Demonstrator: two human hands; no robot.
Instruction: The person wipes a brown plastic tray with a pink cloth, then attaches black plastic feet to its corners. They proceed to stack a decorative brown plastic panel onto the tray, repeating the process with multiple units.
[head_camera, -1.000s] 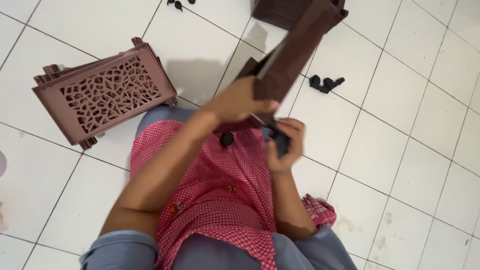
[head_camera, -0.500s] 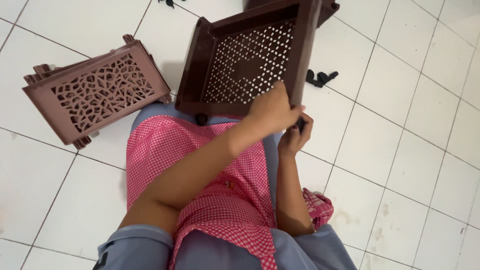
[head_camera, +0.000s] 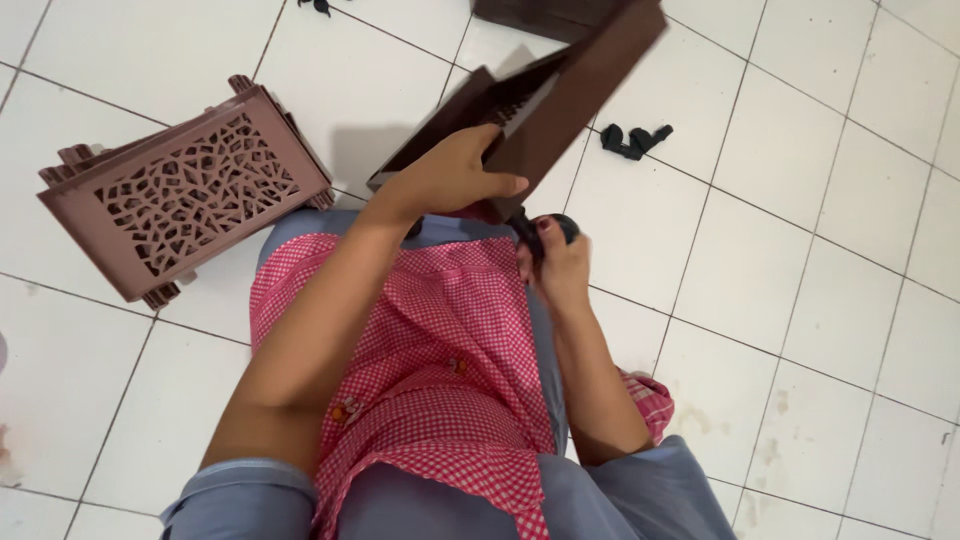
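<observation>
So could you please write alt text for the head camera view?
Seen from above, a seated person's left hand tilts a dark brown lattice panel while the right hand pinches a small black piece at its lower corner. A lighter brown crate lies on the white tiled floor.

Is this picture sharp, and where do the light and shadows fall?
Head view: even, soft light; the white floor tiles carry a faint sheen, no hard glare. The dark brown panel in the left hand casts a soft shadow on the tiles behind it and looks slightly blurred. The right hand and the perforated crate look sharp.
</observation>
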